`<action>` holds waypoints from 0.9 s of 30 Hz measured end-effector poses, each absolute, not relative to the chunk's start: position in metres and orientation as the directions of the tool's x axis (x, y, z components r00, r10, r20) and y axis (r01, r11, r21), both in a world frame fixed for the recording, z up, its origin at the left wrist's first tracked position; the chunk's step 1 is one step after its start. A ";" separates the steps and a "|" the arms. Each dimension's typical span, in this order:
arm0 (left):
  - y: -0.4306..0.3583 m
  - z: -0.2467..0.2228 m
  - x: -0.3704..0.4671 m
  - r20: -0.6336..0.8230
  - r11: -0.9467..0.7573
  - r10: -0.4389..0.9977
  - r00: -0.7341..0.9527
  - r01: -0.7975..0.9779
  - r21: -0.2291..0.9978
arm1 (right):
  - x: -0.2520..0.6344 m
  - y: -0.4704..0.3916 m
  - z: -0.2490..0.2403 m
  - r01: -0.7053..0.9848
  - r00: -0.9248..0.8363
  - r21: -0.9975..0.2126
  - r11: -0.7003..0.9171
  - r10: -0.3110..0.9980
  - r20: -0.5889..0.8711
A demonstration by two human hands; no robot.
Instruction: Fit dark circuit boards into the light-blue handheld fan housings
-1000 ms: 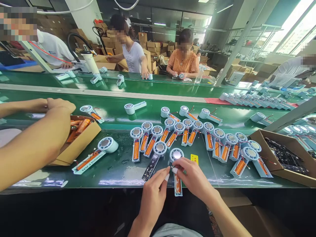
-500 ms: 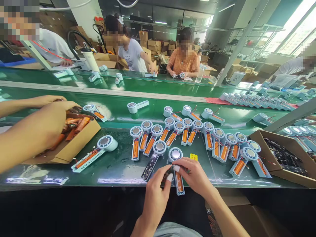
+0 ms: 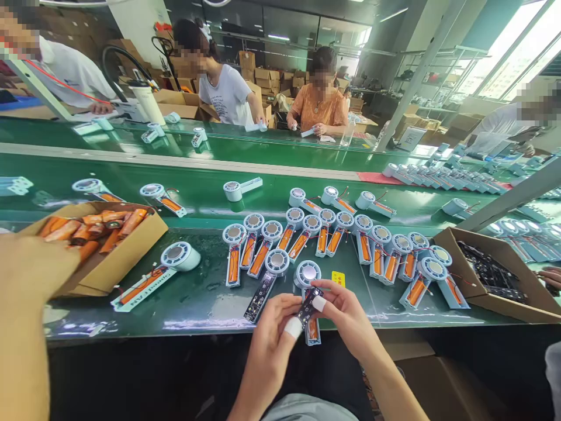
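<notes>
Between my two hands is a small black circuit board (image 3: 310, 305), tilted, with its component side up. My left hand (image 3: 275, 334) pinches its lower end, and my right hand (image 3: 340, 309) pinches the upper end; both thumbs have white coverings. Beneath the board lies a light-blue handheld fan (image 3: 308, 272) with an orange battery in its handle, partly hidden by my fingers. Just left of it is another fan (image 3: 277, 262), its handle covered by a black board (image 3: 259, 299). Several more fans (image 3: 312, 224) with orange batteries and thin wires lie behind.
At right stands a cardboard box (image 3: 495, 301) of black circuit boards. A box (image 3: 127, 260) of orange batteries is at left, with a co-worker's arm (image 3: 26, 327) across it. A single fan (image 3: 180, 255) lies beside that box. Across the green bench (image 3: 210, 166) other people handle parts.
The circuit board in my hands has turned to show its component side. The co-worker's arms at left have pulled back from the far side of the battery box. The view has shifted slightly.
</notes>
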State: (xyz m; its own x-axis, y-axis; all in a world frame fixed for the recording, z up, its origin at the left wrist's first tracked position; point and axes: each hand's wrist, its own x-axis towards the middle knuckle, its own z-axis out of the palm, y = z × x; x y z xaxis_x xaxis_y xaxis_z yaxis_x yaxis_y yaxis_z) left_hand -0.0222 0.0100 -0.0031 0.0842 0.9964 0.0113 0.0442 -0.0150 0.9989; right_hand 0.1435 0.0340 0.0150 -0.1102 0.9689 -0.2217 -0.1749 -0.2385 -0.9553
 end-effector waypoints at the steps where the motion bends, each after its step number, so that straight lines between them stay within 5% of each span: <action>1: 0.013 -0.003 -0.024 -0.058 0.057 0.996 0.067 0.022 0.998 | 0.145 0.034 0.016 -0.183 -0.090 -0.955 -0.234 0.971 -0.221; 7: 0.029 0.005 -0.018 -0.208 0.145 0.955 0.212 0.279 0.949 | 0.150 0.027 0.011 -0.319 -0.230 -0.915 -0.246 0.957 -0.177; 11: 0.029 0.012 -0.009 -0.368 0.382 0.852 0.372 0.040 0.923 | 0.147 0.018 0.014 -0.255 -0.302 -0.950 -0.178 0.948 -0.097; 16: 0.024 0.013 0.004 -0.476 0.673 0.703 0.528 -0.279 0.685 | 0.149 0.007 0.024 -0.051 -0.369 -0.998 -0.037 0.929 -0.015; 22: 0.021 -0.001 0.008 -0.412 0.539 0.819 0.399 -0.291 0.790 | 0.164 0.013 0.021 -0.267 -0.259 -0.946 -0.183 0.959 -0.112; 27: 0.021 0.002 -0.005 -0.303 0.375 0.879 0.367 -0.143 0.916 | 0.167 0.018 0.021 -0.157 -0.187 -0.969 -0.190 0.969 -0.160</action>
State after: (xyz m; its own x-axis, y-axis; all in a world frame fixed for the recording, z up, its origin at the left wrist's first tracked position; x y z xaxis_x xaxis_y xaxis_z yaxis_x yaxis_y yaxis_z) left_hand -0.0046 0.0214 0.0022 0.3670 0.8794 -0.3031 -0.1434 0.3754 0.9157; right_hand 0.1666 0.0183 0.0211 -0.1867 0.9693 -0.1597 -0.1570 -0.1899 -0.9692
